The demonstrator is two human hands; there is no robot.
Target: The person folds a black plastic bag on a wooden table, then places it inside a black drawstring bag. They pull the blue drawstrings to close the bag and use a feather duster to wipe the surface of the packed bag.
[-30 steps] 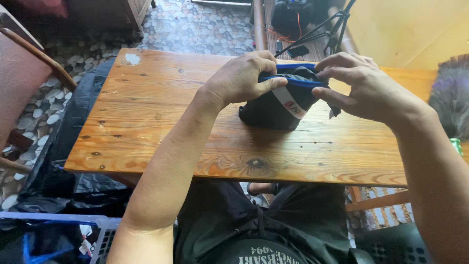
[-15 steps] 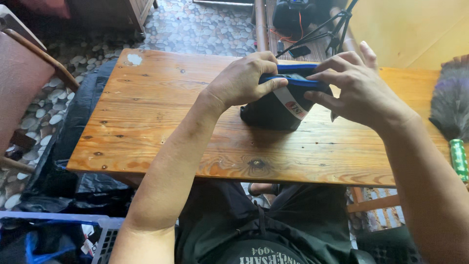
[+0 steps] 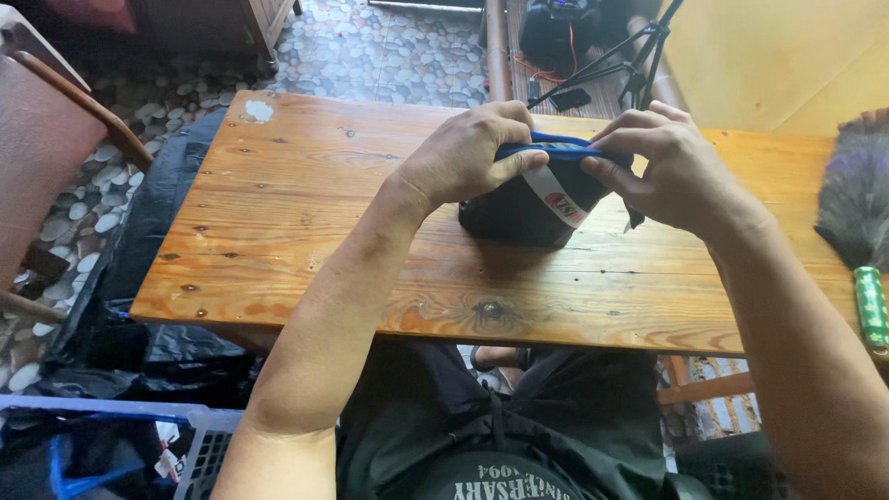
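Both hands have barely shifted since the earlier frame; the right hand (image 3: 671, 171) has curled its raised finger back down. Left hand (image 3: 463, 153) and right hand are each clamped on the blue-trimmed top edge of a black fabric pouch (image 3: 523, 208), which stands under them on the wooden table (image 3: 306, 222) near its far edge. A feather duster (image 3: 857, 222) lies at the right edge.
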